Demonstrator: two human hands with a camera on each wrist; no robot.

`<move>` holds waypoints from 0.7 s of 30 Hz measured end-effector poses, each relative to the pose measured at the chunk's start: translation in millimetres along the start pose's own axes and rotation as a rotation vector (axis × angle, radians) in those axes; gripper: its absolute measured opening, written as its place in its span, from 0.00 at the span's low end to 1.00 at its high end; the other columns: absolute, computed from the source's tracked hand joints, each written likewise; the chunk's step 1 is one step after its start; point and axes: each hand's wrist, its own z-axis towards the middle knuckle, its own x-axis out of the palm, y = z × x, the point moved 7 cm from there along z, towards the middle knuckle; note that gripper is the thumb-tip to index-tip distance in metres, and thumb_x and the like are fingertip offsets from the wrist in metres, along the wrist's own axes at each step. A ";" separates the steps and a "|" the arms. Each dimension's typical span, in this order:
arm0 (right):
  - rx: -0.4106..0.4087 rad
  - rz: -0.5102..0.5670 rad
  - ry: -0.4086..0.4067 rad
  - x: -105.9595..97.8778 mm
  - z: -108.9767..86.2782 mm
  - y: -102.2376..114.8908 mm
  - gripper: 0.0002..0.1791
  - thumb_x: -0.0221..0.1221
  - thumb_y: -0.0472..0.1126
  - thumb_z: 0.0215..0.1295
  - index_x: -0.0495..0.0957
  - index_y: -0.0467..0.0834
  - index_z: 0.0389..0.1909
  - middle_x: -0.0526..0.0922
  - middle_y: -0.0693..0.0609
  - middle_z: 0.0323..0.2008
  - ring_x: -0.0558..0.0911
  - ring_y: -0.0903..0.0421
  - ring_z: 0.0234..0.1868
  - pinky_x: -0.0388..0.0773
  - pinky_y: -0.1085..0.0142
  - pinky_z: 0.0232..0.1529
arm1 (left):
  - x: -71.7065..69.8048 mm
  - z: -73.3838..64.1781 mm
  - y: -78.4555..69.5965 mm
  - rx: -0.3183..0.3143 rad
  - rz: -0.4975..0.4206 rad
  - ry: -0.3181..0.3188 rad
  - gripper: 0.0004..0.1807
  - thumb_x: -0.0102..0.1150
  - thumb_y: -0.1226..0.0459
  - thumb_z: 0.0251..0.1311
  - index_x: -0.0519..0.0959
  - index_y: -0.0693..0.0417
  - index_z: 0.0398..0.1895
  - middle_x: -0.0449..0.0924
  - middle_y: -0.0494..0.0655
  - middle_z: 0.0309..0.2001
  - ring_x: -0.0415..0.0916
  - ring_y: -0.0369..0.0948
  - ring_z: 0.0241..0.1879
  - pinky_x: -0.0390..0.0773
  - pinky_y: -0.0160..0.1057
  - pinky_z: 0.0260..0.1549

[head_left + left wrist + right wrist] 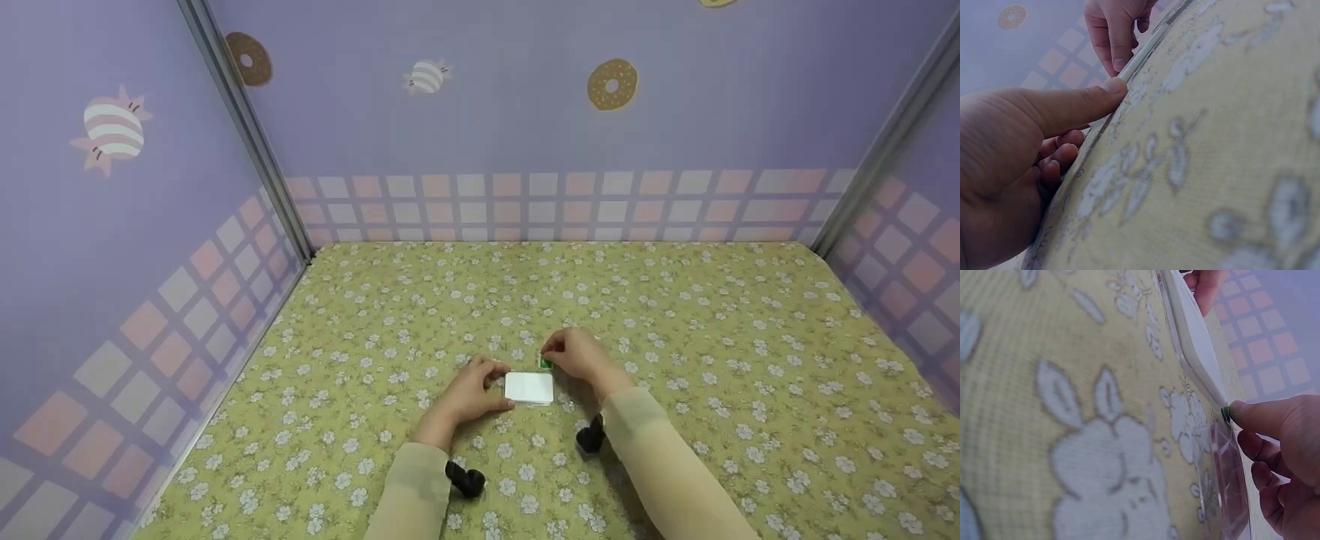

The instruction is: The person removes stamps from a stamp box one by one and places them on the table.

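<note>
A thin white rectangular slab with rounded corners (529, 387) lies flat on the flowered cloth, with a clear rim along its lower edge. My left hand (474, 390) grips it at the left end, thumb at the near corner and forefinger at the far one. In the left wrist view, the thumb (1089, 104) presses its edge. Just past the slab's far right corner, my right hand (579, 354) pinches a small green piece (546, 363) between thumb and forefinger. The right wrist view shows this green piece (1225, 414) at the slab's end, mostly covered by the fingertips.
A clear plastic case part (1230, 484) lies on the cloth beside the slab's right end, near the right hand. Yellow flowered cloth (675, 315) covers the table. Purple walls (510, 112) with printed sweets and pink-and-white squares stand at the back and both sides.
</note>
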 end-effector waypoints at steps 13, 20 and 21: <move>0.000 0.005 0.000 0.4 0.3 0.3 0.06 0.63 0.37 0.70 0.89 0.42 0.40 0.89 0.47 0.38 0.85 0.55 0.37 0.82 0.57 0.43 | 0.3 0.4 0.6 -0.001 0.012 -0.006 0.31 0.76 0.59 0.57 0.78 0.55 0.64 0.72 0.48 0.52 0.66 0.43 0.47 0.70 0.47 0.50; 0.027 0.024 -0.002 -0.5 -1.2 -1.6 0.07 0.63 0.39 0.71 0.89 0.42 0.40 0.89 0.48 0.38 0.85 0.55 0.37 0.82 0.57 0.43 | 0.9 1.3 0.9 -0.003 0.006 -0.007 0.31 0.76 0.59 0.57 0.78 0.55 0.64 0.72 0.49 0.52 0.67 0.43 0.48 0.71 0.48 0.51; 0.031 0.030 -0.002 -0.2 -1.3 -2.1 0.07 0.63 0.39 0.72 0.89 0.43 0.40 0.89 0.48 0.38 0.84 0.55 0.37 0.82 0.58 0.42 | 0.9 1.3 1.0 -0.004 0.006 -0.007 0.31 0.77 0.59 0.57 0.78 0.56 0.63 0.72 0.49 0.52 0.67 0.43 0.48 0.71 0.48 0.51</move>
